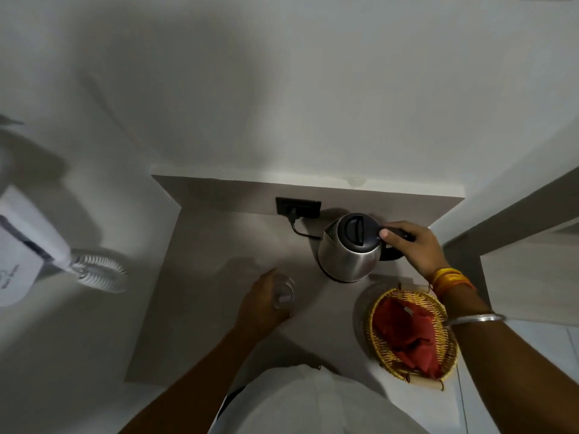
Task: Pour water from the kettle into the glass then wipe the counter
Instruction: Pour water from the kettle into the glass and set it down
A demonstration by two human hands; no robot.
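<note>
A steel kettle (346,255) with a black lid stands upright on the grey counter (200,308), its spout pointing left. My right hand (413,249) is closed around its black handle, thumb on top. A clear glass (283,291) stands on the counter left of and below the kettle. My left hand (261,303) wraps around the glass from the left side. A red cloth (407,333) lies in a wicker basket (376,336) at the counter's front right.
A black wall socket (297,207) with a plug and cord sits behind the kettle. A white wall-mounted device with a coiled cord (97,270) hangs at the left. The wall rises behind the counter, and a ledge runs along the right.
</note>
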